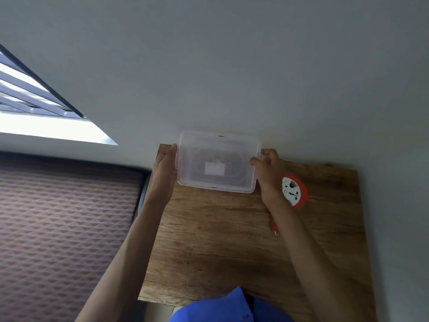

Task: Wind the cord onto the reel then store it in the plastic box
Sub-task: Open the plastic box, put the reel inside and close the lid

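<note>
A clear plastic box (218,161) with its lid on stands at the far edge of the wooden table (232,240), against the wall. My left hand (165,169) presses flat on the box's left side. My right hand (269,169) grips the box's right edge with curled fingers. Behind my right wrist lies the orange reel (296,191), its white socket face showing. A short piece of orange cord with its plug (274,227) shows beside my right forearm; the rest is hidden by the arm.
A grey wall rises right behind the table. A bed with a patterned brown cover (65,228) sits left of the table. A window with bars (27,94) is at upper left. My blue shirt (232,307) shows at the bottom.
</note>
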